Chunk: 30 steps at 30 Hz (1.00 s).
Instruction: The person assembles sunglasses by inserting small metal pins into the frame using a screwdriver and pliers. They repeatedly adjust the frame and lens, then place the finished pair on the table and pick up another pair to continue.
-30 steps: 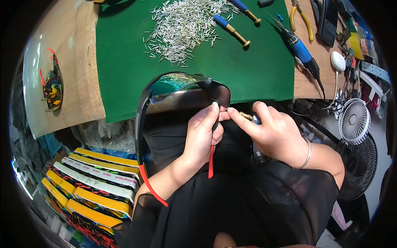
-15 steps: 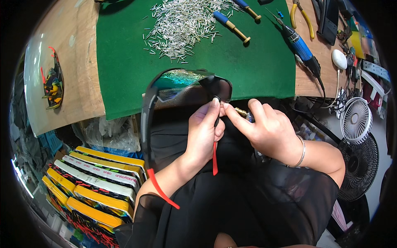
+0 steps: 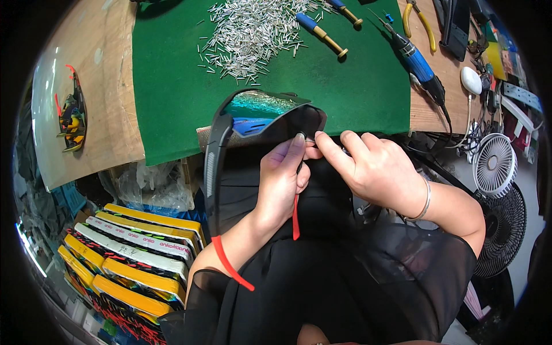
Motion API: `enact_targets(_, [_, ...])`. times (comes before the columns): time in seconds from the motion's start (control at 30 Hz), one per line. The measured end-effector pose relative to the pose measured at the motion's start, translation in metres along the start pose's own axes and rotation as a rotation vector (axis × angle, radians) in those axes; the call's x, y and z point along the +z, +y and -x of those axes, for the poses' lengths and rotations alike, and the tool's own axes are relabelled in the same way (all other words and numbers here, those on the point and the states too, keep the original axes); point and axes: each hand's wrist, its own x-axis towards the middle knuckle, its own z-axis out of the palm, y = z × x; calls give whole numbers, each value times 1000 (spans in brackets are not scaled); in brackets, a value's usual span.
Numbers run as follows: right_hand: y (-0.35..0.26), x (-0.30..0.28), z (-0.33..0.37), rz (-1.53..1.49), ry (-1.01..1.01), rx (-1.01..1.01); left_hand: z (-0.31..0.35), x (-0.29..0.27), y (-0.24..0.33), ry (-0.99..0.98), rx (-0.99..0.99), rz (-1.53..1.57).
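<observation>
My left hand (image 3: pixel 283 175) is closed around a pair of black wraparound sunglasses (image 3: pixel 212 172), thumb and fingers pinching near one hinge. The glasses have blue-green mirrored lenses (image 3: pixel 261 106) and red temple tips (image 3: pixel 230 265); one temple hangs below the hand. My right hand (image 3: pixel 374 169) is closed with its index finger extended to the same hinge. A thin metal shaft (image 3: pixel 310 141) shows between the fingertips. It appears to belong to a small screwdriver in my right hand, whose body is mostly hidden by the fingers.
Many small metal pins (image 3: pixel 247 43) lie heaped on the green mat (image 3: pixel 178 98). Blue-and-brass screwdrivers (image 3: pixel 322 35), a corded blue electric screwdriver (image 3: pixel 422 66) and yellow-handled pliers (image 3: pixel 422 23) lie farther right. More glasses (image 3: pixel 73 118) rest at left, above yellow boxes (image 3: pixel 138 293). Fans (image 3: pixel 494 164) stand at right.
The sunglasses have tilted and shifted slightly, showing more of the mirrored lens. My right hand has turned and moved slightly up, and its fingers now cover the screwdriver's brass part.
</observation>
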Motion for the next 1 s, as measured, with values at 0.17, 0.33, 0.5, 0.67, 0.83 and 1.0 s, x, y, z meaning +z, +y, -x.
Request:
enact_targets(0.17, [0, 0, -3, -78, -16, 12, -1, -3, 3, -20, -25, -5])
enact_targets(0.33, [-1, 1, -7, -92, -52, 15, -2, -3, 3, -12, -21, -19])
enact_targets(0.5, [-4, 1, -9, -115, -85, 39, -3, -4, 4, -4, -17, -30])
enact_targets(0.67, [-5, 2, -11, -112, -86, 55, -3, -4, 5, -11, -38, -31])
enact_targets(0.83, [-7, 1, -13, -50, -72, 29, -4, -8, 3, -47, -37, -48])
enact_targets(1.0, [1, 3, -11, -57, -19, -51, -2, -9, 5, -84, -49, 18])
